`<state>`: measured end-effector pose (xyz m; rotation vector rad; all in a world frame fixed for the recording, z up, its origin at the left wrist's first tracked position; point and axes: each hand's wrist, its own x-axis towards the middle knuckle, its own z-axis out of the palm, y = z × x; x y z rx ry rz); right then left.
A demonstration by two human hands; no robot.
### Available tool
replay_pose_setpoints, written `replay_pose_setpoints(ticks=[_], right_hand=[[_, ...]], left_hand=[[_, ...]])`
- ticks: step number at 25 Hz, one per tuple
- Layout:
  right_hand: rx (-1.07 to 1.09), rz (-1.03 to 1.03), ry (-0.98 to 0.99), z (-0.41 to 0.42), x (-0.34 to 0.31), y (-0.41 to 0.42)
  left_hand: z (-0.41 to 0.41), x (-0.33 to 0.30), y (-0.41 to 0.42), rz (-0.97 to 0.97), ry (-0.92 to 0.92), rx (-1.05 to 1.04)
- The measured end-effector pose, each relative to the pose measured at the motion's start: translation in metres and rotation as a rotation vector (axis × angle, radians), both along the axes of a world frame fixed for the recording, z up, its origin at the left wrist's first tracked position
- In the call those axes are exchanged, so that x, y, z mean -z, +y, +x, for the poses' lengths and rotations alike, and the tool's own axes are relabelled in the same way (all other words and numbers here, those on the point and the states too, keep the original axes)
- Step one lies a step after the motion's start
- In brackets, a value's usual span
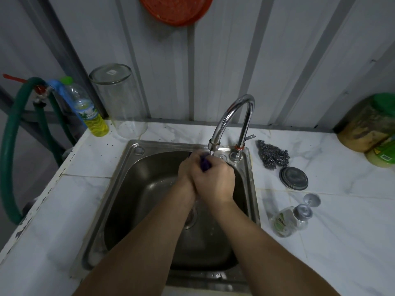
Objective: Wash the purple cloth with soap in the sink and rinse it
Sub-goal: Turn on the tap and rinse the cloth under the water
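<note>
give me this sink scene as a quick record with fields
cloth: purple cloth, bunched between both hands
left hand: closed on cloth
right hand: closed on cloth
position: over the sink, just under the faucet spout
counter right: steel scrubber, round lid, soap dispenser on its side
counter left: yellow liquid bottle, upturned glass jar

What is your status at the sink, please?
Both hands, left and right, clenched on purple cloth. Cloth under faucet spout. Nothing in the way.
</note>
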<state>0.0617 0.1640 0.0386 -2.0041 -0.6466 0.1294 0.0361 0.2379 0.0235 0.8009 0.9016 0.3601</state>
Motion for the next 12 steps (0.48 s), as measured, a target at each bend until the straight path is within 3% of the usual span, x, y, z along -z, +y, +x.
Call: replay_pose_setpoints(ticks=[2, 8, 10, 12], right_hand=[[0.086, -0.002, 0.224, 0.021, 0.006, 0.011], [0.208, -0.022, 0.822, 0.058, 0.04, 0.005], [0.23, 0.007, 0.811, 0.049, 0.037, -0.001], [0.197, 0.124, 0.62, 0.022, 0.028, -0.011]], left_hand=[[0.005, 0.0, -0.004, -0.076, 0.02, -0.036], [0.001, 0.009, -0.024, 0.007, 0.137, 0.012], [0.005, 0.007, -0.025, -0.006, 0.189, -0.036], [0.007, 0.007, -0.015, 0.012, 0.228, -0.101]])
